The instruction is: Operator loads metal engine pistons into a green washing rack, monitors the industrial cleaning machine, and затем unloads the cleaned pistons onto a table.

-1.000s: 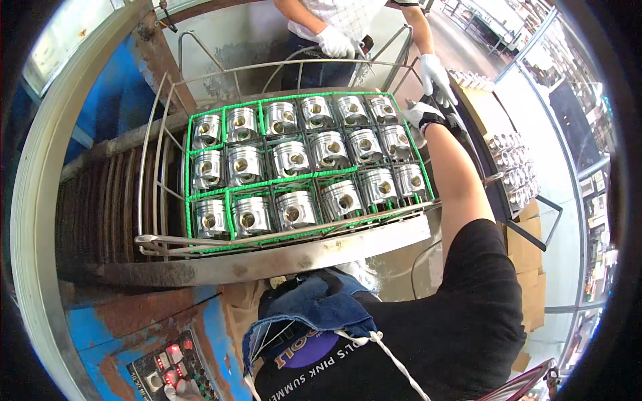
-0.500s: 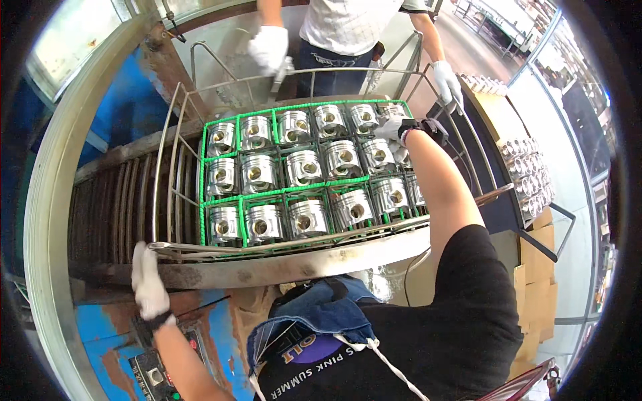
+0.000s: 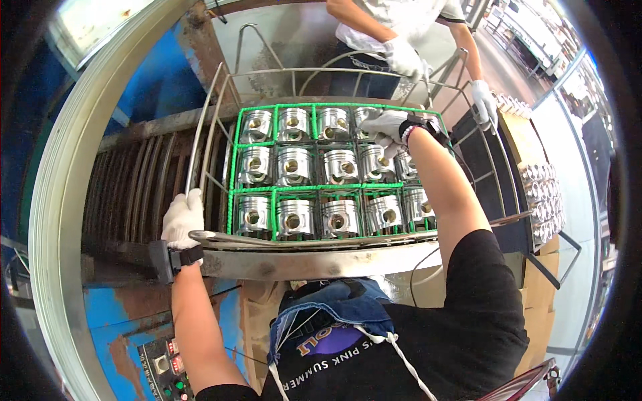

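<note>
Brown cardboard boxes (image 3: pixel 535 294) stand stacked at the right edge, beside the wire rack. A flat cardboard sheet (image 3: pixel 518 137) lies higher up on the right. At the lower left sits a dark control panel (image 3: pixel 164 371) with small red and green buttons.

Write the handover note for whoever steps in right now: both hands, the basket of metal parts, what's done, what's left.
Left hand, gloved, grips the near left corner of the wire basket at its front rail.
Right hand, gloved, reaches over the basket and rests on the pistons in the far right of the green grid; whether it grips one cannot be told.
The basket sits on the roller track and every grid cell in view holds a piston.
A co-worker's gloved hands are at the far rail.
Done: basket appears full. Left: whatever the right hand is adjusting; more pistons stand on the right-hand shelf.
</note>
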Motion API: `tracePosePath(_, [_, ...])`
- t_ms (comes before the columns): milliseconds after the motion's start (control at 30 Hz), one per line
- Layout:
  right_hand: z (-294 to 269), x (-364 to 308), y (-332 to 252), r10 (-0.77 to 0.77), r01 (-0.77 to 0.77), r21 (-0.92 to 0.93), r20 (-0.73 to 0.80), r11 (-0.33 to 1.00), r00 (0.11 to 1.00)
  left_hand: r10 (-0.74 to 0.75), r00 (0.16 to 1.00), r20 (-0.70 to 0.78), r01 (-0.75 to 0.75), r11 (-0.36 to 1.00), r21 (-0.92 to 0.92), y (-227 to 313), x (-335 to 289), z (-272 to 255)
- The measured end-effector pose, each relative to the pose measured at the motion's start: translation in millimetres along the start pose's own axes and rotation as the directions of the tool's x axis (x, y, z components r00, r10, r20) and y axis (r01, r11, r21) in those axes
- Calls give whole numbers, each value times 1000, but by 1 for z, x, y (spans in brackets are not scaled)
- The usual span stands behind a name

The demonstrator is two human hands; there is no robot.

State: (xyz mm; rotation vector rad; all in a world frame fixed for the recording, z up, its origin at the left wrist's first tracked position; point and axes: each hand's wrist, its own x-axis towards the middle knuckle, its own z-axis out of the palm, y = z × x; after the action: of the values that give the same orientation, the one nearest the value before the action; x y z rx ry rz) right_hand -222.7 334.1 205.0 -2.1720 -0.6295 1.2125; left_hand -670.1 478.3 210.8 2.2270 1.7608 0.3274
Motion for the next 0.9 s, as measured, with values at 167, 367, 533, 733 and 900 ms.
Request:
tracePosePath(167, [25, 40, -13, -4, 57, -305, 171, 951, 985, -3, 999, 51, -1, 996, 84, 5, 4, 0])
tracePosePath(367, [87, 61, -55, -50, 39, 40, 330, 998, 943, 121, 981, -152, -108, 990, 90, -11, 2, 13])
tracePosePath(533, [107, 80, -72, -183, 152, 169, 186, 974, 965, 134, 973, -188, -116, 988, 102, -4, 2, 16])
tracePosePath(733, [151, 114, -71, -154, 130, 93, 333, 987, 930, 172, 961, -217, -150, 982, 114, -6, 2, 20])
tracePosePath(900, [161, 101, -73, -54, -10, 196, 317, 980, 947, -40, 998, 44, 39, 999, 28, 1, 1, 0])
